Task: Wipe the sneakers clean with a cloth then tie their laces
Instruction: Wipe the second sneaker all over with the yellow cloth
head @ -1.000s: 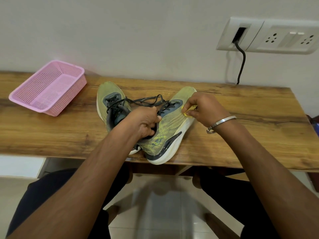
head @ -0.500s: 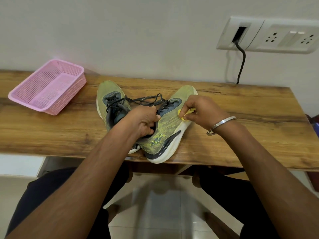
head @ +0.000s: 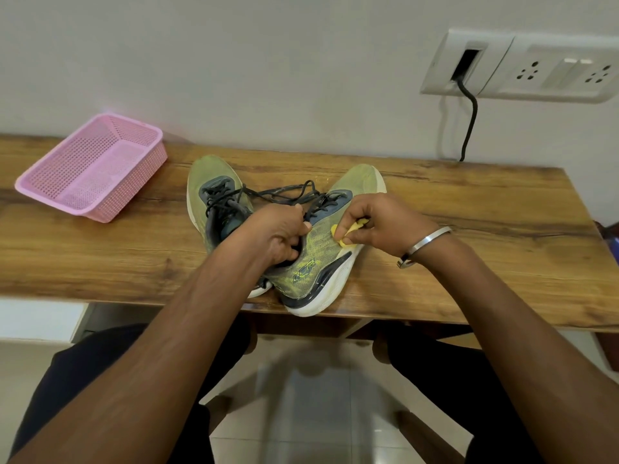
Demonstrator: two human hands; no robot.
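Observation:
Two yellow-green sneakers with dark loose laces lie on the wooden table point(head: 469, 209). The right sneaker point(head: 318, 262) is tipped onto its side, its heel hanging over the front edge. My left hand point(head: 278, 232) grips its collar, fingers curled into the opening. My right hand point(head: 378, 222) pinches a small yellow cloth point(head: 348, 232) against the sneaker's upper, just above the white sole. The left sneaker point(head: 214, 185) lies behind my left hand, partly hidden. The untied laces point(head: 284, 190) trail between the two shoes.
A pink plastic basket point(head: 93, 169) sits at the back left of the table. A wall socket panel point(head: 522, 65) with a black cable point(head: 469, 122) is at the upper right. My legs and a tiled floor show below the table's front edge.
My right hand has slid the yellow cloth along the right sneaker's side, from near the toe toward the middle. My left hand has kept its grip on the collar.

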